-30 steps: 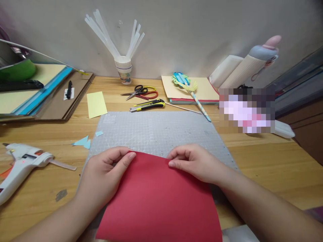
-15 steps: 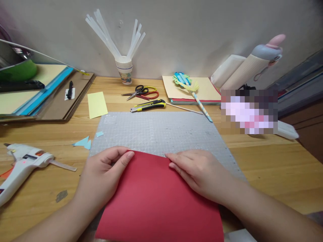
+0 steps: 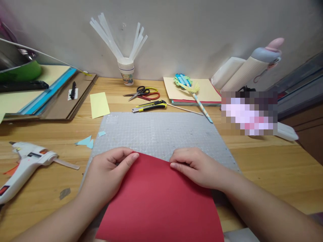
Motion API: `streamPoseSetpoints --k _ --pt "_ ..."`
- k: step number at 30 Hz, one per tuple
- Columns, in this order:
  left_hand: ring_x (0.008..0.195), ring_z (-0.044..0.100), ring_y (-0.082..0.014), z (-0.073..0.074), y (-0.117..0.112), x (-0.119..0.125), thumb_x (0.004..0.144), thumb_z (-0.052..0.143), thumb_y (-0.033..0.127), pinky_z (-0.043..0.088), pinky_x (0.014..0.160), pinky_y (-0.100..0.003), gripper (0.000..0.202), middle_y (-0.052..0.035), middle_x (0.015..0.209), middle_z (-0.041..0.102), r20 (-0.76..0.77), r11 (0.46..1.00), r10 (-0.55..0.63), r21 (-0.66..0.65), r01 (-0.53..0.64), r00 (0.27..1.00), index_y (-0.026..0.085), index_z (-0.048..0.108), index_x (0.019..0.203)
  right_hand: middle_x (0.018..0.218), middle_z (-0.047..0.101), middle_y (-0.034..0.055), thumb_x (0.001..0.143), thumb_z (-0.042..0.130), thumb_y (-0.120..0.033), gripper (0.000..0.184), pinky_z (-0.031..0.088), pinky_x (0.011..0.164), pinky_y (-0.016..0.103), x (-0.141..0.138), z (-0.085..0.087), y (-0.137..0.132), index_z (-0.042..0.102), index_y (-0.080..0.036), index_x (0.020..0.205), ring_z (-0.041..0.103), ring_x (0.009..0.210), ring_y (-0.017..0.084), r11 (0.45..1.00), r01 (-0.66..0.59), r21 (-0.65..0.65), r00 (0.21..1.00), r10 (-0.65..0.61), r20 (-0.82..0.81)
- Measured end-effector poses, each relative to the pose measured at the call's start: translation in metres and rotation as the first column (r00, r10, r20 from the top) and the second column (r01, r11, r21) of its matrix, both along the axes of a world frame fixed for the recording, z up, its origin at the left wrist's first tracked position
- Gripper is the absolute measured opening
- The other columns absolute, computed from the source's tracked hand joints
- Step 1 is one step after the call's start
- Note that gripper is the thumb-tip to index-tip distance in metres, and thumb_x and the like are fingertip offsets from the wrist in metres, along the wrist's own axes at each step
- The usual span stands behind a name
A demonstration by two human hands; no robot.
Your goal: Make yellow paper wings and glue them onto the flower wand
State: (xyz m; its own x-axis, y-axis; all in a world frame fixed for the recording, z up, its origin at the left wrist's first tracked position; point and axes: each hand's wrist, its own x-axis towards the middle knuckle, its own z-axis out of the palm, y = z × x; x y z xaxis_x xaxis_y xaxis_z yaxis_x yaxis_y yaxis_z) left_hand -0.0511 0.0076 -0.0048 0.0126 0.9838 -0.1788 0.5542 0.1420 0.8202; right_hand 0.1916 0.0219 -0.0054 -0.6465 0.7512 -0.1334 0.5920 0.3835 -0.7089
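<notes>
A large sheet of red paper [image 3: 161, 201] spans the near part of the view, its far edge held up over the grey cutting mat [image 3: 151, 131]. My left hand [image 3: 111, 171] pinches the far left corner, thumb on top and fingers curled behind. At the far right corner my right hand [image 3: 195, 166] grips the paper between thumb and bent fingers. The near edge of the sheet runs to the bottom of the frame.
A glue gun [image 3: 30, 164] lies at the left, beside blue paper scraps [image 3: 85, 142]. Behind the mat are a utility knife [image 3: 148, 106], scissors [image 3: 141, 93], a yellow paper [image 3: 100, 105], a paper flower [image 3: 199, 101] and cups with glue sticks [image 3: 126, 72].
My right hand's fingers have curled in more tightly at the corner of the red paper. My left hand keeps its pinch. The whole view has shifted slightly.
</notes>
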Motion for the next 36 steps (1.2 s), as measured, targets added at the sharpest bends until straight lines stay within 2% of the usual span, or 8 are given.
streamPoseSetpoints --k 8,27,36 --pt "0.057 0.054 -0.0127 0.0007 0.0022 -0.0003 0.075 0.058 0.047 0.040 0.049 -0.020 0.029 0.0030 0.060 0.063 0.056 0.999 0.010 -0.038 -0.008 0.998 0.021 0.066 0.066 0.082 0.068 0.0011 0.092 0.043 -0.026 0.025 0.041 0.068 0.024 -0.0005 -0.0013 -0.0022 0.067 -0.020 0.087 0.060 0.075 0.014 0.990 0.068 -0.125 0.997 -0.072 -0.023" --pt "0.050 0.051 -0.0112 0.0028 0.0028 0.0005 0.072 0.060 0.046 0.038 0.044 -0.019 0.029 0.0027 0.055 0.061 0.102 0.998 0.035 -0.046 -0.030 0.994 0.020 0.065 0.064 0.084 0.068 -0.0005 0.091 0.044 -0.027 0.023 0.041 0.070 0.023 -0.0016 -0.0031 -0.0019 0.066 -0.022 0.086 0.061 0.077 0.013 0.981 0.114 -0.158 0.991 -0.123 -0.049" --pt "0.050 0.050 -0.0112 -0.0017 0.0012 -0.0012 0.073 0.060 0.049 0.037 0.045 -0.019 0.031 0.0030 0.056 0.060 0.095 0.998 0.027 -0.052 -0.022 0.995 0.020 0.065 0.065 0.085 0.069 0.0003 0.091 0.043 -0.028 0.024 0.042 0.070 0.024 -0.0010 -0.0038 -0.0026 0.066 -0.022 0.087 0.061 0.078 0.014 0.977 0.116 -0.176 0.990 -0.127 -0.053"
